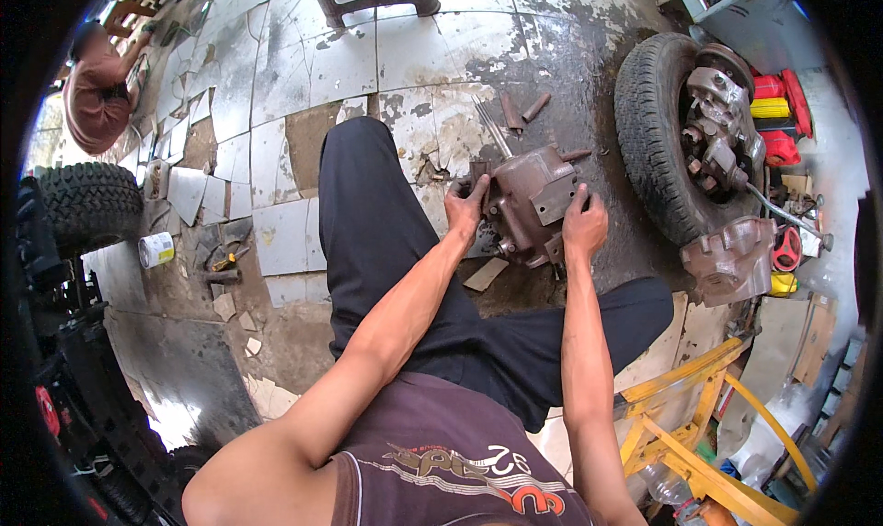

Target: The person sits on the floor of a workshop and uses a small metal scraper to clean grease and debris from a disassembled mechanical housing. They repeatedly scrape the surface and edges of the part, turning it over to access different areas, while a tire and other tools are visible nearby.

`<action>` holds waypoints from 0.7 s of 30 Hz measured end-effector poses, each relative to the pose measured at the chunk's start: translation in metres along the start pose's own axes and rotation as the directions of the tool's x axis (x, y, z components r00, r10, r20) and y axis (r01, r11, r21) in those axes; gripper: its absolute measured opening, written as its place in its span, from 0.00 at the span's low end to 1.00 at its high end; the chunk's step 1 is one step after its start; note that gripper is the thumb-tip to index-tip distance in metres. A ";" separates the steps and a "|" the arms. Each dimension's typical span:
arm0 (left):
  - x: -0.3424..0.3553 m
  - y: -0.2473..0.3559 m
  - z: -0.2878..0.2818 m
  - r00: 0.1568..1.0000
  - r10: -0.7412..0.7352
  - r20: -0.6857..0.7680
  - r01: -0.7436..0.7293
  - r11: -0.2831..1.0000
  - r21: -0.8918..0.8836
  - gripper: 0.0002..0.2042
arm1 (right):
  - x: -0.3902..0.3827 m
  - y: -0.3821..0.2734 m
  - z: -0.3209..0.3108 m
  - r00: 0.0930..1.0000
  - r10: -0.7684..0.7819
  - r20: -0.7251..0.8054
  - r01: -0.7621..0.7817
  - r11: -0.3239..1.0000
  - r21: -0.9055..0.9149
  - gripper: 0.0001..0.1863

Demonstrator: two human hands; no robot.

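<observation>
Head view: gearbox (532,200) sits on the wet floor (303,66) between your knees, ahead of both hands. Your left hand (465,204) clasps its left end; right hand (583,224) grips the right edge. Long axis runs left-right. Tyre (648,131) lies just right.

Vehicle repair workshop, tyres (655,131), oily cracked floor (303,57)

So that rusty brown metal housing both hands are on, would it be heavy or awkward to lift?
Probably heavy: the rusty brown metal housing looks like thick cast metal, and both the left hand and right hand steady it. Likely slippery too, since the dark wet floor around it looks oily. Its blocky shape suggests it would not roll.
</observation>
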State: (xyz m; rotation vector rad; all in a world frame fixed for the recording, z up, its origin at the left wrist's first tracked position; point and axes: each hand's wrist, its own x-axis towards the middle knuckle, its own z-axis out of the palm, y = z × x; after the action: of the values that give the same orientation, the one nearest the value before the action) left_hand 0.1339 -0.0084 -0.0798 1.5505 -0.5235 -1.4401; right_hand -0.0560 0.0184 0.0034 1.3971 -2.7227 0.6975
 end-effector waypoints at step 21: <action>0.007 -0.023 0.015 0.954 0.288 0.079 -0.294 0.952 0.086 0.26 | 0.003 -0.014 -0.007 0.984 0.084 0.159 -0.077 0.996 -0.048 0.25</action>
State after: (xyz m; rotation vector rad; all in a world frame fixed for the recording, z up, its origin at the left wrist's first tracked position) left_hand 0.1149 -0.0081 -0.1007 1.4341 -0.8370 -1.2558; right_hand -0.0484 0.0118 0.0159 1.4001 -2.9132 0.5493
